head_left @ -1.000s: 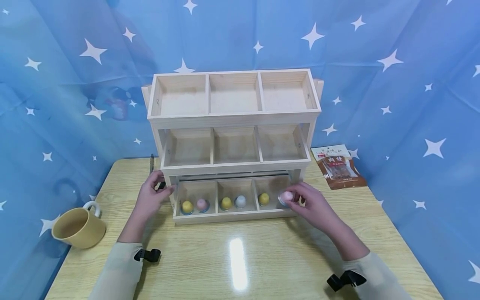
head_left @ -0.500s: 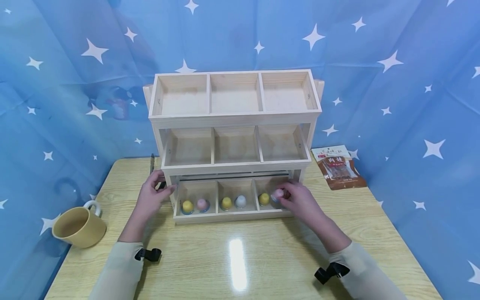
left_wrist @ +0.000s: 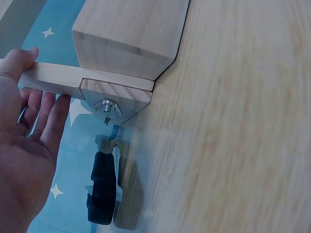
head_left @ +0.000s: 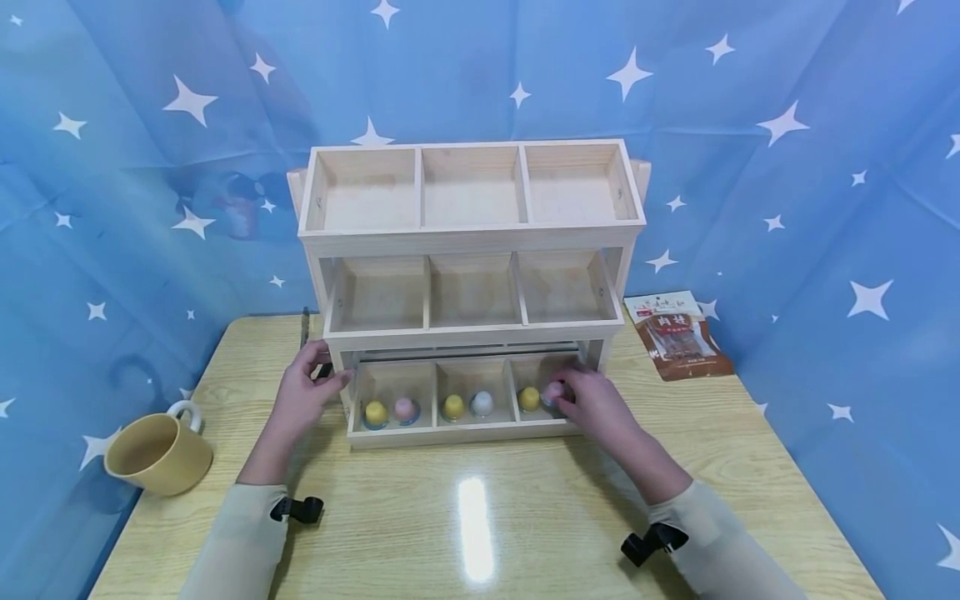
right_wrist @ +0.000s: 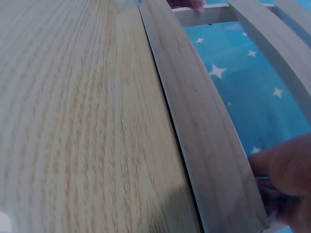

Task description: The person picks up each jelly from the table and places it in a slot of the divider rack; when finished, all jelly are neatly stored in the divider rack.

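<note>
A three-tier wooden shelf stands on the table, each tier split into three compartments. My left hand grips its left upright; the left wrist view shows thumb and fingers on either side of the wood. Inside the bottom right compartment, my right hand pinches a small pink ball with a pale base. Beside that ball sits a yellow ball. The bottom middle compartment holds another yellow ball and a white ball. Yellow and pink balls share the bottom left one.
A yellow mug stands at the table's left edge. To the right of the shelf lies a brown and white snack packet. A blue starry cloth hangs behind. In the left wrist view, a black-handled tool lies near the shelf's foot.
My right hand has moved left with the pink ball, from the compartment's right side to beside the yellow ball. The left hand has stayed on the upright.
</note>
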`<state>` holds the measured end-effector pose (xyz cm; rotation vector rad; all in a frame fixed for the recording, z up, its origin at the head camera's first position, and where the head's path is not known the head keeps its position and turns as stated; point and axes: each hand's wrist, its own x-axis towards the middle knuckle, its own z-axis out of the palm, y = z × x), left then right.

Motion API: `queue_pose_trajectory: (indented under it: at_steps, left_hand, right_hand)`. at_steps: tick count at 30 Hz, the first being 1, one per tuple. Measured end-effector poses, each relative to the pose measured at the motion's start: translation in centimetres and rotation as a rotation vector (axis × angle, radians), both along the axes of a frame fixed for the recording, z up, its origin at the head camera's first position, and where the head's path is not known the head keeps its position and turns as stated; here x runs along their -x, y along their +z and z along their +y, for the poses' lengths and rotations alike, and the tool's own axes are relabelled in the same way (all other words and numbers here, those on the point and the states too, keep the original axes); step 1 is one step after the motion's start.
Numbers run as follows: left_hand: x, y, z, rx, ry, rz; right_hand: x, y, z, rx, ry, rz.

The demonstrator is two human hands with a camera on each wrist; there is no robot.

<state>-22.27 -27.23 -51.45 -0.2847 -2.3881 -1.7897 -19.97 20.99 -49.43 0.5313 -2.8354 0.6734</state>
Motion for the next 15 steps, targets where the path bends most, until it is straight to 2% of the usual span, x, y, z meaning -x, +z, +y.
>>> queue_pose_trajectory:
  at_steps: [15]
  left_hand:
    - [0.01,-0.20,-0.03,0.002,-0.005,0.022]
  right_hand:
    - [-0.21,-0.04,0.18,0.044,-0.003,-0.008]
